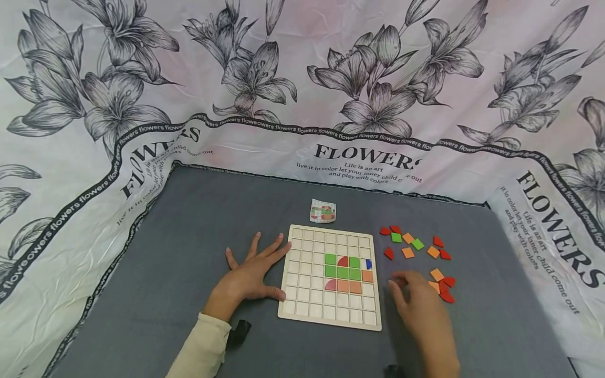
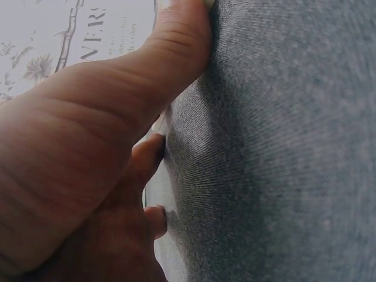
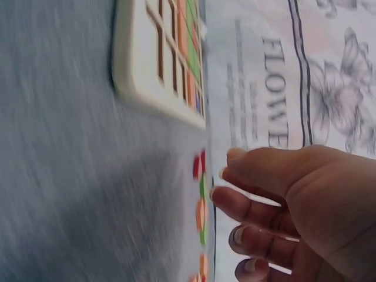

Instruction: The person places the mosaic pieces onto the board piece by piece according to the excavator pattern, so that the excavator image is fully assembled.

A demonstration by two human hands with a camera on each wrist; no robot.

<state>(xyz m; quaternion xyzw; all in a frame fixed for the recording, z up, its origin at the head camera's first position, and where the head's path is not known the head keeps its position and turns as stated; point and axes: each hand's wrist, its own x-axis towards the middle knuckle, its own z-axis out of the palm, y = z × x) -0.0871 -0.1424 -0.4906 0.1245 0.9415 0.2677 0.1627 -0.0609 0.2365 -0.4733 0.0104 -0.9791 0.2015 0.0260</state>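
A wooden grid board (image 1: 303,281) lies on the grey cloth. Set in its cells are green squares (image 1: 355,274), orange squares (image 1: 355,287), a red quarter-round tile (image 1: 342,261), a pinkish one (image 1: 331,284) and a blue piece (image 1: 368,264). My left hand (image 1: 250,278) spreads its fingers at the board's left side, with thumb and a fingertip touching the edge. Right of the board hovers my right hand (image 1: 418,299), its fingers loosely bent. In the right wrist view, nothing shows between that hand's thumb (image 3: 258,167) and fingers.
Loose red tiles (image 1: 438,241), green squares (image 1: 417,244) and orange squares (image 1: 408,253) lie scattered right of the board, some just beyond my right hand. Behind the board is a small pattern card (image 1: 323,211). Flower-printed cloth (image 1: 368,157) rises around the table's back and sides.
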